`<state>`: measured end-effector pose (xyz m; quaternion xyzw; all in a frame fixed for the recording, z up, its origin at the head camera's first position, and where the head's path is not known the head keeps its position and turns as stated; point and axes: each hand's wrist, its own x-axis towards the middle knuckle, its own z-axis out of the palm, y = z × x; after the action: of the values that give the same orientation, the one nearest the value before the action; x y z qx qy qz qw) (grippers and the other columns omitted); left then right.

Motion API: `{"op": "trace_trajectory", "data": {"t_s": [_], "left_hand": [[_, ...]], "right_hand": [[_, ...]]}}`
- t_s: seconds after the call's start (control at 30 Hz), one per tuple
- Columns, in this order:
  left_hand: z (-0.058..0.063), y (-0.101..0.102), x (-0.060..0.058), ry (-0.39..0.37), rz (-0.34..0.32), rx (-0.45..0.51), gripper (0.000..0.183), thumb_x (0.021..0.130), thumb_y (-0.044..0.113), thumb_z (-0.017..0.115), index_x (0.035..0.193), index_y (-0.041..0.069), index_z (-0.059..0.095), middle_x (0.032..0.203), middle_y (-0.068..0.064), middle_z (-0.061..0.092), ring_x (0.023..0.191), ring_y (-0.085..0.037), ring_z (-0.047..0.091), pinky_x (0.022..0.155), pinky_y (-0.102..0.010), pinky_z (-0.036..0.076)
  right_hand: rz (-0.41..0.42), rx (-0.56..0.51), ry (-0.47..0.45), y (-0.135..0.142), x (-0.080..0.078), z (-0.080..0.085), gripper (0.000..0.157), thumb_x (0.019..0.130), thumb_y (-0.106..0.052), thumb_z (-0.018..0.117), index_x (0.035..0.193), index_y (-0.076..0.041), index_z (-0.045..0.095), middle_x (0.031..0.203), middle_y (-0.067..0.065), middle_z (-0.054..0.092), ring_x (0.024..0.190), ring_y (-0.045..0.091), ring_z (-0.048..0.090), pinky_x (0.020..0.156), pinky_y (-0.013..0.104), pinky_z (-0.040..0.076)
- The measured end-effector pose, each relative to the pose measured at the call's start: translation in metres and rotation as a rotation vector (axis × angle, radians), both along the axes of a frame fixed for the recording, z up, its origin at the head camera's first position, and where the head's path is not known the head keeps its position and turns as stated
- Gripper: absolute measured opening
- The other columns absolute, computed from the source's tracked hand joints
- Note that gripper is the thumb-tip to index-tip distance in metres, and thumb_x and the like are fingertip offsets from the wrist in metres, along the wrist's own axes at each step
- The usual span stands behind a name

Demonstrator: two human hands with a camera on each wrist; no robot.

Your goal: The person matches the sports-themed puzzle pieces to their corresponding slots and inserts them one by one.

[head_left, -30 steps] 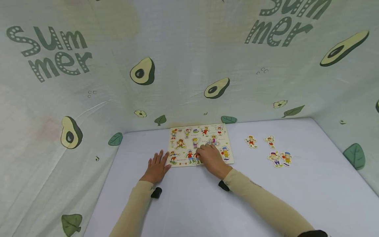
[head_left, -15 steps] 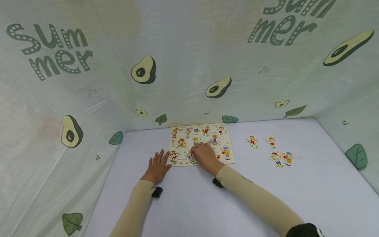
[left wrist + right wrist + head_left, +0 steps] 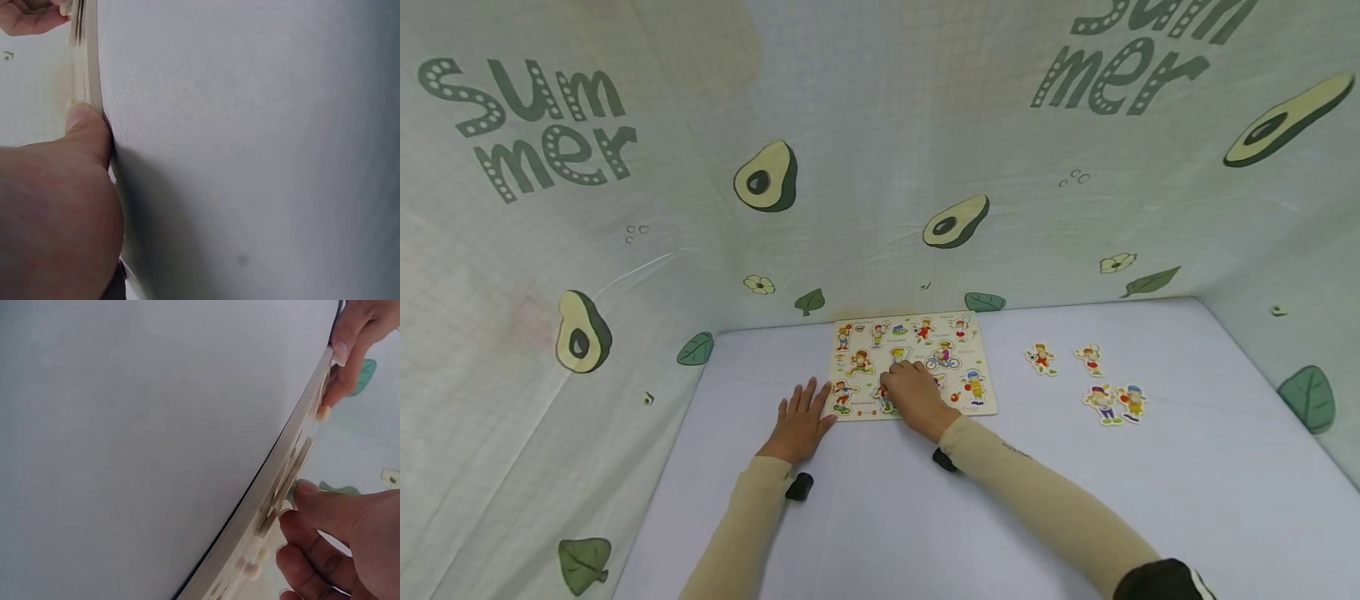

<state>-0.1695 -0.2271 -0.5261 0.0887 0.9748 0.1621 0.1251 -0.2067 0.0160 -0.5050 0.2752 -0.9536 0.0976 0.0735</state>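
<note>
A wooden knob puzzle board (image 3: 882,362) with cartoon sports figures lies at the back of the table. My right hand (image 3: 914,397) is over its lower middle. In the right wrist view, thumb and fingers pinch a thin wooden puzzle piece (image 3: 304,456) by the knob; it stands tilted slightly off the board's face. In the head view the hand hides part of this piece, and a figure shows beside the fingertips. My left hand (image 3: 797,423) lies with fingers spread at the board's lower left edge, the thumb (image 3: 82,119) pressed against the rim in the left wrist view.
To the right of the board lie several loose figure pieces: a soccer player (image 3: 1041,358), a racket player (image 3: 1089,360), and two lower ones side by side (image 3: 1102,403). A printed cloth (image 3: 850,233) with avocados walls in the white table (image 3: 880,517).
My right hand has shifted left across the board's lower row, uncovering the spot to its right. The left hand and the loose pieces stay in place.
</note>
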Motion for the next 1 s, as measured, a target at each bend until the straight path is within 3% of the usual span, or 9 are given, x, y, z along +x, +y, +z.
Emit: {"op": "trace_trajectory", "data": {"t_s": [0.73,1.0], "left_hand": [[-0.011,-0.003,-0.006,0.026,-0.008,-0.001,0.068,0.113,0.037,0.049,0.168,0.008,0.025,0.175,-0.024,0.011,0.160,-0.051,0.008,0.125,-0.071,0.009],[0.007,0.002,0.002,-0.008,0.009,-0.005,0.067,0.113,0.036,0.048,0.168,0.007,0.024,0.175,-0.025,0.010,0.161,-0.051,0.006,0.127,-0.069,0.006]], "right_hand": [[-0.004,0.006,0.000,-0.002,0.000,0.002,0.008,0.096,-0.017,0.080,0.101,-0.012,0.079,0.100,0.004,0.075,0.100,0.025,0.067,0.092,0.043,0.053],[-0.032,-0.069,-0.013,0.023,0.006,0.007,0.016,0.091,-0.015,0.085,0.105,-0.012,0.078,0.108,0.005,0.075,0.103,0.027,0.067,0.097,0.045,0.052]]}}
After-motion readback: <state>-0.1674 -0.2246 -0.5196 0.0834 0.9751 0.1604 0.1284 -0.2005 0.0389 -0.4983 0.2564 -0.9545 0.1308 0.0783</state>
